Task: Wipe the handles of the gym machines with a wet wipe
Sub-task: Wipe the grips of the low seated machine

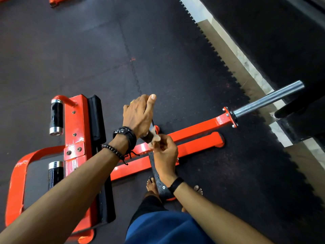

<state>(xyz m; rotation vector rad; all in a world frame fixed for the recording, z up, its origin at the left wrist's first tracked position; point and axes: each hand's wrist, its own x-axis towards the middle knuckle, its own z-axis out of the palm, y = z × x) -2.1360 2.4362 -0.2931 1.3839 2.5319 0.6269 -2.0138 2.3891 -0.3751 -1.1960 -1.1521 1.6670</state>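
An orange gym machine point(197, 128) lies low on the black rubber floor. My left hand point(139, 115) grips the upper part of a dark handle point(150, 133) near the frame's middle, thumb stretched upward. Just below it, my right hand point(164, 152) pinches a small pale wet wipe point(154, 140) against the handle's lower part. Most of the handle is hidden under both hands. Two black roller grips with chrome ends, an upper roller point(56, 117) and a lower roller point(55, 174), sit on the machine's left side.
A steel weight sleeve point(269, 99) sticks out to the right from the orange arm. A black studded footplate point(159, 184) lies between my bare feet. A pale tiled strip point(253, 71) edges the mat on the right. More orange equipment point(56, 0) shows at the top left.
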